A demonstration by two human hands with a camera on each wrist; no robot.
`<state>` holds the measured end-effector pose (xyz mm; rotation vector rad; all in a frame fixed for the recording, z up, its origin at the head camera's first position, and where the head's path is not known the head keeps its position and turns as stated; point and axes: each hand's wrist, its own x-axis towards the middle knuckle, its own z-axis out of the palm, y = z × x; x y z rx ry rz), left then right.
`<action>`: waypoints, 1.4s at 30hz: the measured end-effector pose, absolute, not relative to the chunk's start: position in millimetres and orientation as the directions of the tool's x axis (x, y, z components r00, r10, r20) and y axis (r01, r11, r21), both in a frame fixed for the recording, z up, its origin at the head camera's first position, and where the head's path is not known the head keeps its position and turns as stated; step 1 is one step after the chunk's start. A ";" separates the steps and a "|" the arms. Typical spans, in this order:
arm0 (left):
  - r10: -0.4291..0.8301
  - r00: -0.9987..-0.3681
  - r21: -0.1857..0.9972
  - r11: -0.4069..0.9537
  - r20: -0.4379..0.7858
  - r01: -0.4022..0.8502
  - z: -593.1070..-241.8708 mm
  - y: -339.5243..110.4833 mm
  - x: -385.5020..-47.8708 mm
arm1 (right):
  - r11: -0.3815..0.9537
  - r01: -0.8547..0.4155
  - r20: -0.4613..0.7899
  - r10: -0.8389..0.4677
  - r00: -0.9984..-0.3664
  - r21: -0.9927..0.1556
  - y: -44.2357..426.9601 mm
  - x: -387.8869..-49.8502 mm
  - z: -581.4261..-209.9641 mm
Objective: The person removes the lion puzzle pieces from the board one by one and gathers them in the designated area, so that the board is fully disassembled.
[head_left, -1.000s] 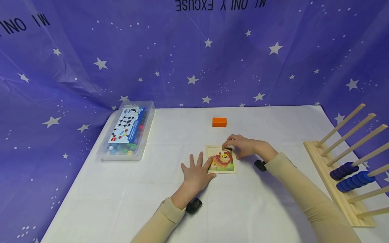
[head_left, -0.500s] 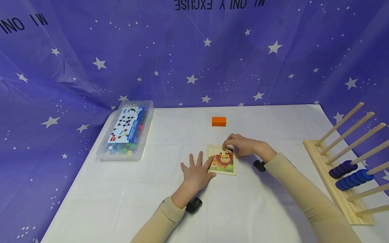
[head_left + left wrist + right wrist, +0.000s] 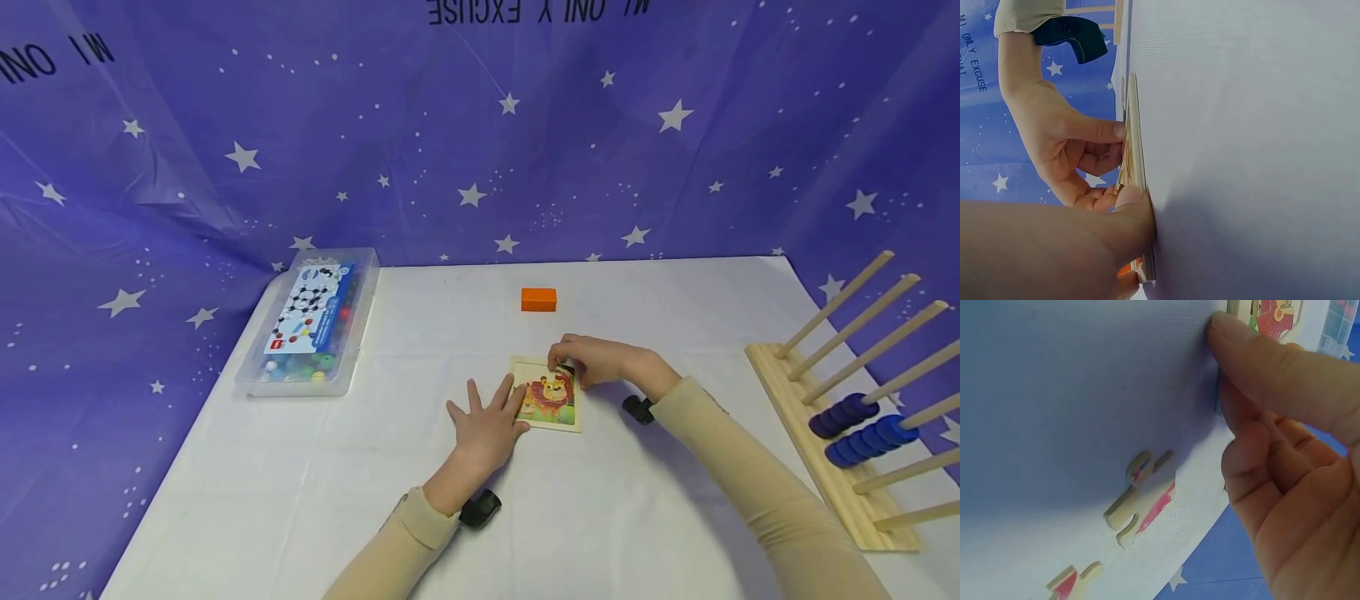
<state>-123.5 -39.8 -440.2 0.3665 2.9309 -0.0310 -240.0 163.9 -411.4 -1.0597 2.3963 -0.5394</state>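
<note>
A square wooden lion puzzle (image 3: 551, 400) lies flat in its pale frame on the white table. At its left edge is my left hand (image 3: 482, 437), fingers spread, index fingertip on the puzzle. Curled fingers of my right hand (image 3: 598, 360) grip the upper right corner, the thumb at the right side. The left wrist view shows the puzzle board (image 3: 1137, 144) edge-on, my left hand (image 3: 1094, 244) near and my right hand (image 3: 1044, 128) beyond, fingertips on it. In the right wrist view my right hand (image 3: 1291, 450) covers part of the puzzle (image 3: 1275, 320).
An orange block (image 3: 538, 300) lies behind the puzzle. A clear box (image 3: 307, 325) with coloured balls is at the left, a wooden peg rack (image 3: 832, 450) with blue rings at the right. The right wrist view shows loose puzzle pieces (image 3: 1147, 503) on the white surface.
The puzzle frame has turned very slightly under my hands, and my left fingers have shifted a little. My right hand has stayed at the same corner, fingers curled.
</note>
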 end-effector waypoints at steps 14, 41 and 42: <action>0.237 -0.954 -0.043 0.968 -0.183 0.248 -439.4 -37.4 -121.9 | 0.520 -0.593 -0.128 -0.808 -0.575 -0.615 172.6 -236.1 -415.8; 0.238 -0.951 -0.023 0.969 -0.196 0.247 -437.4 -39.2 -120.4 | 0.658 -0.222 -0.112 -0.425 -0.898 -0.719 310.6 -224.3 -412.3; 0.239 -0.951 -0.024 0.968 -0.198 0.249 -437.6 -38.7 -120.3 | 0.671 -0.208 -0.125 -0.412 -0.902 -0.712 316.4 -222.4 -413.4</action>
